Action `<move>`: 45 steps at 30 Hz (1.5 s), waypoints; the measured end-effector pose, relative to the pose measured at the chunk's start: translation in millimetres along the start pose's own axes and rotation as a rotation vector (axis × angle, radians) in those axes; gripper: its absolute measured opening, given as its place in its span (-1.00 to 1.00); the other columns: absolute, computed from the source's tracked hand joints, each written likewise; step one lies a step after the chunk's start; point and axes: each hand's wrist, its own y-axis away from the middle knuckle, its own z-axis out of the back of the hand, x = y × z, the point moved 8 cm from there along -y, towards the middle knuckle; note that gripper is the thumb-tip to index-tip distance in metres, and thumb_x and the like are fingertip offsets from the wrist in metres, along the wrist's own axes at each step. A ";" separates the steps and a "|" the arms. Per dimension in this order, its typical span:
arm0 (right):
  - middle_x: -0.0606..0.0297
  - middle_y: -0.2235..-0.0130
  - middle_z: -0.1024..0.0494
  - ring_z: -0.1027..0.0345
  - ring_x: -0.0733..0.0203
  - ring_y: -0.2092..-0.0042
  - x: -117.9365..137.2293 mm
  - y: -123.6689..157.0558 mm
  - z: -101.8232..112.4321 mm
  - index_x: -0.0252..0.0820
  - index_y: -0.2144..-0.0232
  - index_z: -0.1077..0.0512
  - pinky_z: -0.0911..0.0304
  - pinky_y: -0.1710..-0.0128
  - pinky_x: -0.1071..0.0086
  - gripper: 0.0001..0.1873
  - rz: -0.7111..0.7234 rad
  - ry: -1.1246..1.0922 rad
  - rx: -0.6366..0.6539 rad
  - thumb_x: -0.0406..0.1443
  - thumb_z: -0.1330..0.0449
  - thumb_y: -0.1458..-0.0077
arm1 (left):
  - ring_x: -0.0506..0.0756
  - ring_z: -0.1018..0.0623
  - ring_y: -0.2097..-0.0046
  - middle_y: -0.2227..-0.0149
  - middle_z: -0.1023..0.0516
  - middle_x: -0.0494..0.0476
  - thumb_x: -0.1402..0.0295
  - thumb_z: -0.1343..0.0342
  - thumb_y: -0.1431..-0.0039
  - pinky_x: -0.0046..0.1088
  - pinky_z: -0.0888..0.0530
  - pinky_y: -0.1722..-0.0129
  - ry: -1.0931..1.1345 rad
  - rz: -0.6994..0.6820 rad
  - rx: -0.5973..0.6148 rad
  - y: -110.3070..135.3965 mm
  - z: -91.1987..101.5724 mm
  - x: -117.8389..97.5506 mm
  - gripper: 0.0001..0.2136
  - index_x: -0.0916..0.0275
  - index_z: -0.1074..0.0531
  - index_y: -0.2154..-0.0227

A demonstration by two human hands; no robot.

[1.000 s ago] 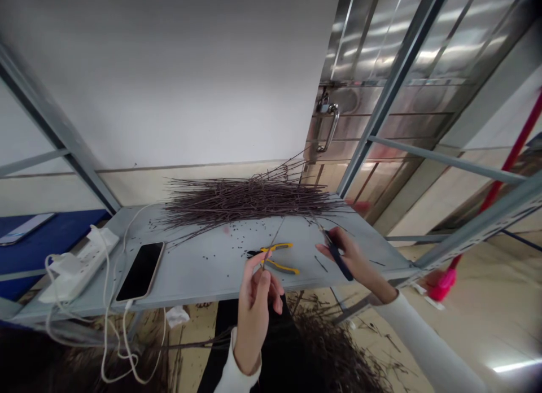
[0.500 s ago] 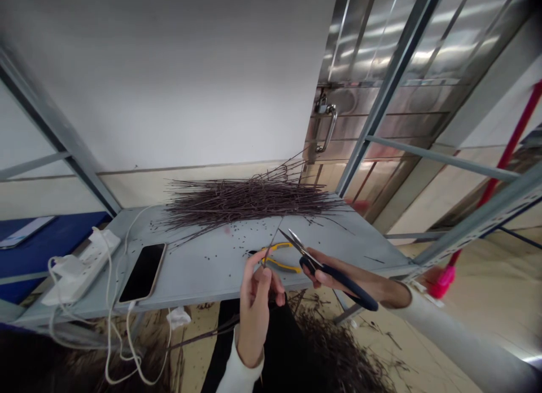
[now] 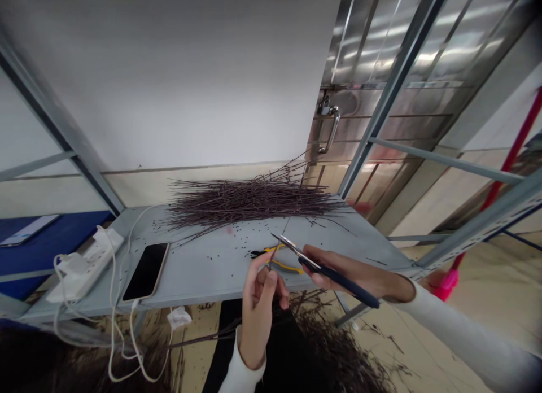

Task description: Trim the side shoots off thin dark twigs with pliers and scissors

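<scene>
My left hand (image 3: 259, 319) pinches a thin dark twig (image 3: 273, 256) between thumb and finger, its tip pointing up and away from me. In my right hand (image 3: 325, 263) is a pair of scissors (image 3: 349, 287) with dark blue handles. Its blades lie nearly together across the twig, just above my left fingertips; whether they touch it I cannot tell. Behind my left hand, yellow-and-grey pliers (image 3: 288, 267) rest on the grey shelf (image 3: 199, 280). A wide heap of dark twigs (image 3: 249, 201) lies along the back of the shelf.
A phone (image 3: 146, 271) with a white cable lies on the left, beside a white power strip (image 3: 87, 271). Small dark clippings dot the shelf. Metal posts (image 3: 376, 119) rise at both sides. More twigs (image 3: 351, 359) cover the floor below.
The scissors have moved slightly left and their blades have closed from a clear gap to almost together, at the twig. My left hand keeps its pinch.
</scene>
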 end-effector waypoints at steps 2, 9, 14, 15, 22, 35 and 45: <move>0.38 0.38 -0.16 -0.04 0.30 0.38 2.1 -0.2 1.7 -0.17 0.18 -0.18 -0.08 0.41 0.43 -0.67 0.000 0.004 0.000 -0.03 0.05 -0.25 | -0.08 -0.33 0.61 0.61 -0.38 -0.11 0.16 -0.14 -0.16 -0.58 -0.29 0.60 -0.019 -0.001 -0.001 0.5 0.0 -0.4 -0.70 0.15 -0.38 0.09; 0.39 0.40 -0.18 -0.06 0.31 0.40 -6.5 -2.9 4.0 -0.18 0.29 -0.23 -0.05 0.43 0.43 -0.66 -0.043 0.030 -0.046 -0.01 -0.02 -0.20 | -0.09 -0.31 0.60 0.60 -0.36 -0.10 0.16 -0.12 -0.18 -0.60 -0.28 0.60 -0.098 0.003 0.039 1.2 0.1 0.9 -0.71 0.15 -0.39 0.08; 0.44 0.52 -0.22 -0.07 0.33 0.49 -21.4 -1.9 14.7 -0.14 0.48 -0.19 -0.05 0.50 0.44 -0.65 -0.159 0.184 -0.241 -0.03 -0.15 -0.08 | -0.11 -0.28 0.61 0.60 -0.34 -0.10 0.15 -0.12 -0.17 -0.64 -0.27 0.63 -0.133 -0.018 0.022 0.1 0.9 -2.2 -0.69 0.18 -0.41 0.09; 0.44 0.54 -0.21 -0.06 0.33 0.50 -22.4 -1.1 16.8 -0.14 0.51 -0.17 -0.05 0.51 0.44 -0.64 -0.179 0.223 -0.277 -0.04 -0.16 -0.06 | -0.11 -0.27 0.62 0.60 -0.34 -0.10 0.14 -0.12 -0.17 -0.65 -0.26 0.64 -0.138 -0.017 0.017 0.1 1.1 -2.2 -0.69 0.19 -0.42 0.10; 0.46 0.61 -0.18 -0.03 0.33 0.55 -24.3 3.3 14.1 -0.11 0.58 -0.10 0.02 0.55 0.44 -0.62 -0.225 0.324 -0.326 -0.04 -0.15 -0.02 | -0.19 -0.17 0.73 0.61 -0.37 -0.12 0.09 -0.12 -0.15 -0.74 -0.12 0.79 -0.147 0.038 -0.071 1.9 5.7 2.0 -0.72 0.20 -0.43 0.22; 0.45 0.55 -0.21 -0.05 0.32 0.51 -34.5 9.7 1.2 -0.11 0.48 -0.12 0.00 0.53 0.44 -0.62 -0.267 0.295 -0.211 0.02 -0.09 -0.09 | -0.16 -0.26 0.74 0.47 -0.52 0.02 0.06 -0.08 -0.15 -0.70 -0.16 0.82 -0.333 0.034 -0.080 -1.4 3.6 1.8 -0.70 0.23 -0.37 0.35; 0.34 0.47 -0.37 -0.23 0.23 0.45 -16.6 17.9 5.0 -0.12 0.40 -0.19 -0.14 0.46 0.41 -0.70 -0.250 0.382 -0.195 -0.03 -0.09 -0.11 | -0.09 -0.25 0.67 0.52 -0.47 0.01 0.16 0.04 -0.27 -0.58 -0.20 0.70 -0.667 -0.133 -0.109 14.1 -6.2 4.5 -0.74 0.20 -0.46 0.29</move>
